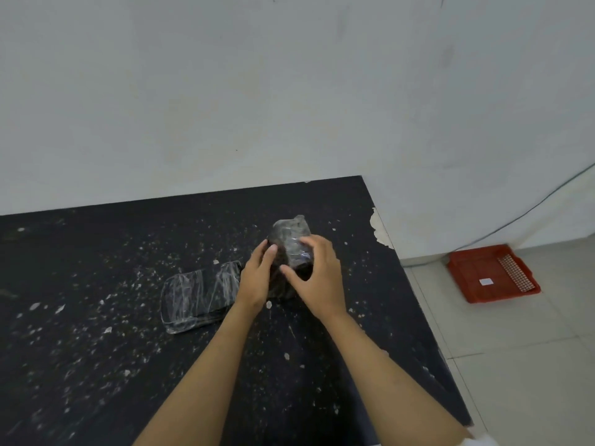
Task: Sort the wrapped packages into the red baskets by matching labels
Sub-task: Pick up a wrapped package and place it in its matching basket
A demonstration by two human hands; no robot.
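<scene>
A dark package wrapped in clear plastic (289, 235) stands upright near the middle of the black table (96, 349). My left hand (257, 278) grips its left side and my right hand (318, 278) grips its right side and front. A second wrapped package (196, 294), flat and dark, lies on the table just left of my left hand. One red basket (476, 278) sits on the floor to the right of the table, with a small white label and a checkered sheet inside. No label is readable on either package.
The table is speckled with white flecks and its right edge is chipped near the far corner. A white wall stands behind it. A grey cable (528, 210) runs down the wall toward the basket. Pale floor tiles (531, 365) lie to the right.
</scene>
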